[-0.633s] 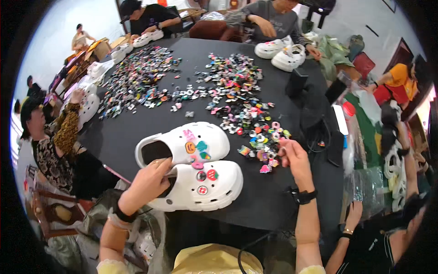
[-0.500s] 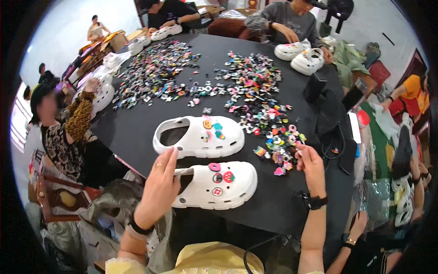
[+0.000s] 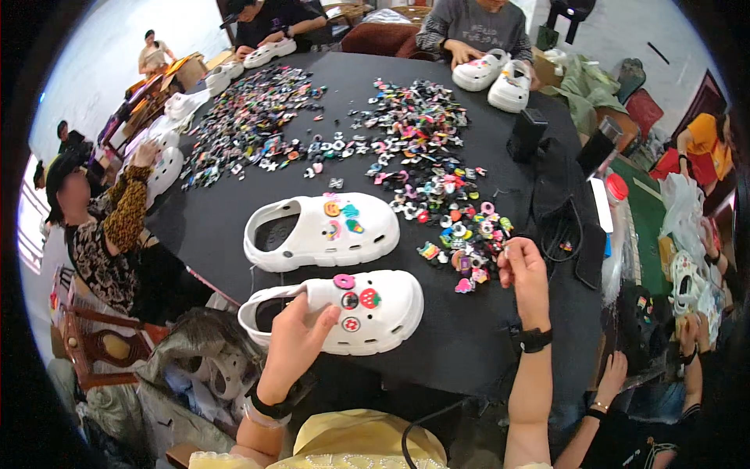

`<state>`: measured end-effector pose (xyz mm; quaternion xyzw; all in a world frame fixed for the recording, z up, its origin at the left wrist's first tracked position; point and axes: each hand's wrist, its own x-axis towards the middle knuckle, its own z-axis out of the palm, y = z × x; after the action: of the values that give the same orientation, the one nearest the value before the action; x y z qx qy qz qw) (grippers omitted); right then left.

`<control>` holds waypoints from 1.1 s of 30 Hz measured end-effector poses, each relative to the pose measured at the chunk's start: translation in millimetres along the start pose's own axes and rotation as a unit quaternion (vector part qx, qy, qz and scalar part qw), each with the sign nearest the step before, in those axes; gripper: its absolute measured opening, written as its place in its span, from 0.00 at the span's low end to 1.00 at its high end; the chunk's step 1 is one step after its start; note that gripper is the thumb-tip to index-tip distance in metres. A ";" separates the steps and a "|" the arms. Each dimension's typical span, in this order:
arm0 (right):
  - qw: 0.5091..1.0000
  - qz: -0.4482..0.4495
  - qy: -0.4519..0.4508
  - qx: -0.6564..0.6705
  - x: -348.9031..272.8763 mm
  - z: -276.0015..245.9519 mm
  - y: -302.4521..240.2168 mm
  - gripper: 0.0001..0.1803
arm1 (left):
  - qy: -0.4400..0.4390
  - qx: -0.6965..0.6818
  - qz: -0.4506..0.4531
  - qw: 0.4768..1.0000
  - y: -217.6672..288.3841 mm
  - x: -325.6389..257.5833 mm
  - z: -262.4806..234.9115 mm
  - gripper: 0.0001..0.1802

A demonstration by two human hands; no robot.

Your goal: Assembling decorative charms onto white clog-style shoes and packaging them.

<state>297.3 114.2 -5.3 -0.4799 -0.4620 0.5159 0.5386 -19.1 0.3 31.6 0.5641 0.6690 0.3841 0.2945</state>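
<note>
Two white clogs lie side by side on the black table, toes to the right. My left hand (image 3: 295, 340) grips the near clog (image 3: 394, 309) by its side, the thumb on top and the fingers reaching into the foot opening. That clog carries a pink ring charm (image 3: 344, 281), a strawberry charm (image 3: 370, 298) and two round charms. The far clog (image 3: 375, 227) bears several colourful charms and stands untouched. My right hand (image 3: 527, 281), beside the charm heap's near right end, pinches a small pale shoe charm (image 3: 508, 248), mostly hidden by the fingertips.
Loose shoe charms (image 3: 422, 125) spread over the table's middle, with another heap (image 3: 250, 117) to the left. A black bag (image 3: 556, 187) and dark upright cases (image 3: 528, 133) stand at right. Other people handle white clogs (image 3: 509, 84) around the table. A chair (image 3: 109, 336) is at lower left.
My left hand has gone from hovering over the clogs' heel ends to gripping the near clog. My right hand keeps its pinch beside the heap. The whole view has shifted slightly.
</note>
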 end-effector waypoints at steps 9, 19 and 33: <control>1.000 -0.005 0.027 -0.004 -7.2 1.3 -0.2 0.10 | -0.009 -0.090 -0.056 0.994 10.6 14.8 6.4 0.12; 0.996 0.005 0.063 0.060 11.2 -17.6 14.7 0.16 | -0.066 -0.195 -0.141 0.968 6.5 20.6 3.6 0.12; 0.986 0.045 0.057 0.151 11.5 -23.3 18.5 0.14 | -0.157 -0.104 0.027 0.982 -8.8 30.2 1.3 0.33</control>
<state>318.9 124.9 -26.3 -0.4420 -0.3256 0.5749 0.6067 -28.5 29.5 24.7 0.6016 0.5552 0.3663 0.4423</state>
